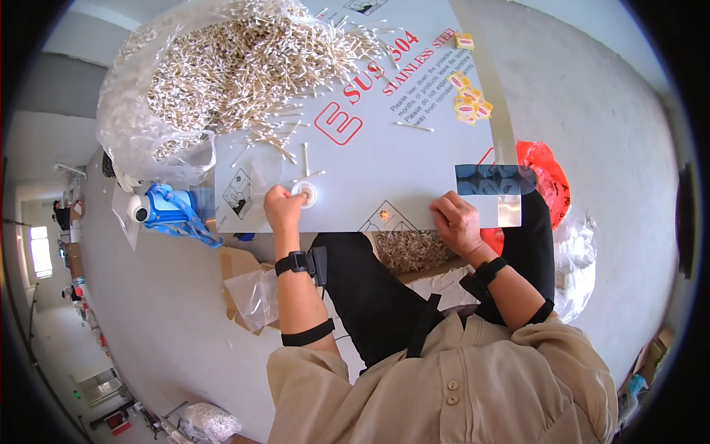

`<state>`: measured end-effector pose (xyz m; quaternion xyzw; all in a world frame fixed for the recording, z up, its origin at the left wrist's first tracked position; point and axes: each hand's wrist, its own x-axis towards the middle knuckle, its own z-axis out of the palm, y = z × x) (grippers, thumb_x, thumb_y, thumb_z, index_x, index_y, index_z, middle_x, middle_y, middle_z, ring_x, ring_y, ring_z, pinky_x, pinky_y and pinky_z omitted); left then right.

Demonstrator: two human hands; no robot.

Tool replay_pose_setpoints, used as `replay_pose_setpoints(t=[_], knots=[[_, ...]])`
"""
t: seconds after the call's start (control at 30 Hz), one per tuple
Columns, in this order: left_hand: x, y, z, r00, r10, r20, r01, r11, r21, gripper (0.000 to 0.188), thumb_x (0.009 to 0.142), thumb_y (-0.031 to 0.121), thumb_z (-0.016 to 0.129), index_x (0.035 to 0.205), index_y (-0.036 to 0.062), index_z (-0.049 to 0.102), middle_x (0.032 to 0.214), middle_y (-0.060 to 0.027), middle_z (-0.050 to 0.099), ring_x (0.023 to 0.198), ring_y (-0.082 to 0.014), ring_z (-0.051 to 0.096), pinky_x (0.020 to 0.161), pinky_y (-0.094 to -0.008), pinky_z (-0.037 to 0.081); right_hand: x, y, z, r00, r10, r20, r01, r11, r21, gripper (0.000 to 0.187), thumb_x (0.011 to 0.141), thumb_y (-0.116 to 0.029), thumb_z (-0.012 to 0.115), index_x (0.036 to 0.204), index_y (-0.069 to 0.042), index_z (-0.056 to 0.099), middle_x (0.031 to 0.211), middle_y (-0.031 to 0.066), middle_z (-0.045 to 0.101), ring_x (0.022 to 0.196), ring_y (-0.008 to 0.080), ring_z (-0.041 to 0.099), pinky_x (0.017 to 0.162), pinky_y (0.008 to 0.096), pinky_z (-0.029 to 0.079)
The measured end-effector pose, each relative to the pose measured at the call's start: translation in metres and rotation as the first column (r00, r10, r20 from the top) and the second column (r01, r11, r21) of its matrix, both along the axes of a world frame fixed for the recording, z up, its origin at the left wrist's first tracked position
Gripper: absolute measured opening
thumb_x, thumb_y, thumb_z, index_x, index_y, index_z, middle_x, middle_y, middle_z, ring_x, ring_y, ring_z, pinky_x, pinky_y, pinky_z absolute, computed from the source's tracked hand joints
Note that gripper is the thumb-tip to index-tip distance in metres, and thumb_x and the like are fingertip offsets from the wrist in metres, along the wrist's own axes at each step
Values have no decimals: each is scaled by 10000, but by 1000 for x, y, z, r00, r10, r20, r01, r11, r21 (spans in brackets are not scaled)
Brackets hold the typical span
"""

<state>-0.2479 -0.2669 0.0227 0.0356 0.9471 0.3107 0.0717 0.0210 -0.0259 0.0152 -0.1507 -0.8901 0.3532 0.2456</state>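
A left hand (pixel 283 209), fingers mostly curled, touches a small round white container (pixel 311 194) on the table (pixel 370 174), its grip unclear; the right hand (pixel 455 220) curls at the near edge, anything inside hidden. Cotton swabs (pixel 229 70) lie heaped beyond the left hand.

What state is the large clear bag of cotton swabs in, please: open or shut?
Open: the clear bag gapes, and cotton swabs spread from it onto the tabletop.

From my end I see a small, round white piece (pixel 311 195), lid or shallow cup I can't tell, its pale ringed face turned up, at the fingertips of the left hand (pixel 283 209), beside a loose cotton swab (pixel 309 176).
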Motion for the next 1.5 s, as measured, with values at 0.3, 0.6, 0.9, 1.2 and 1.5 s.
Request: replay_pose_setpoints(t=[0.3, 0.6, 0.9, 1.2, 1.5], knots=[[-20, -40, 6, 991, 12, -130, 4, 993, 120, 191, 762, 128, 737, 759, -23, 620, 661, -131, 625, 599, -249, 574, 609, -366, 471, 1, 2, 2, 1000, -4, 15, 5, 1000, -11, 91, 749, 0, 614, 802, -74, 610, 768, 95, 567, 642, 302, 603, 562, 383, 491], [-71, -43, -14, 974, 79, -211, -90, 995, -44, 294, 742, 246, 778, 818, -12, 660, 713, -144, 664, 663, -286, 627, 666, -386, 496, -1, 1, 1, 1000, -2, 5, 2, 1000, 17, 111, 738, 23, 614, 802, -69, 606, 766, 92, 572, 644, 293, 604, 561, 369, 487], [-98, -59, -30, 982, 162, -96, -160, 987, 28, 277, 758, 236, 760, 743, -24, 667, 694, -129, 660, 595, -266, 604, 608, -380, 495, -4, -3, 5, 1000, 10, -2, -10, 1000, -4, 102, 737, 18, 607, 794, -68, 598, 764, 93, 564, 648, 297, 607, 564, 378, 492], [-77, -53, -8, 969, 249, -10, -224, 888, 401, 147, 855, 79, 663, 772, -42, 661, 673, -60, 628, 550, -109, 527, 508, -243, 418, 1, 3, 0, 1000, 6, 1, -6, 1000, -1, 80, 755, -8, 599, 807, -69, 600, 774, 96, 557, 656, 309, 597, 572, 394, 488], [-78, -40, -19, 992, 121, 32, -124, 987, 99, 183, 731, 110, 795, 733, -11, 658, 653, -54, 630, 566, -131, 547, 537, -289, 437, 4, 2, 0, 1000, -1, 7, 1, 1000, -26, 76, 771, -21, 591, 818, -77, 609, 791, 100, 579, 681, 318, 610, 593, 395, 503]])
